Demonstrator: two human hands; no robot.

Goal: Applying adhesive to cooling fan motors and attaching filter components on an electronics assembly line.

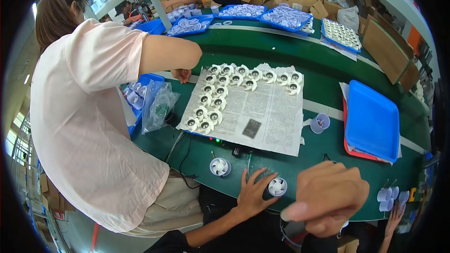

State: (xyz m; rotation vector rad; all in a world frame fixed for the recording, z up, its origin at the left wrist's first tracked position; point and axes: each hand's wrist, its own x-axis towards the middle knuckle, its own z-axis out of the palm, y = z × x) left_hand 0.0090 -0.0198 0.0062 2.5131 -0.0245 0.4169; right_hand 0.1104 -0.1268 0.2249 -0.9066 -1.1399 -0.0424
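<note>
To the left, a person in a pale pink shirt reaches over the table; next comes a clear plastic bag, then a newspaper sheet carrying white impellers along its left and far edges; nearer the table's near edge stands a spare fan unit, blades up; the left hand is at that edge, its grip grasping the held fan unit between thumb and fingers; this unit's round bladed face points upward, its axis roughly upright, any slight lean hard to judge; the right hand is raised near the camera, fingers curled, and I cannot tell whether its grip holds anything; farther right lies a blue tray, its long axis running from far edge toward near edge; beyond, pale cups sit beside a co-worker's hand.
</note>
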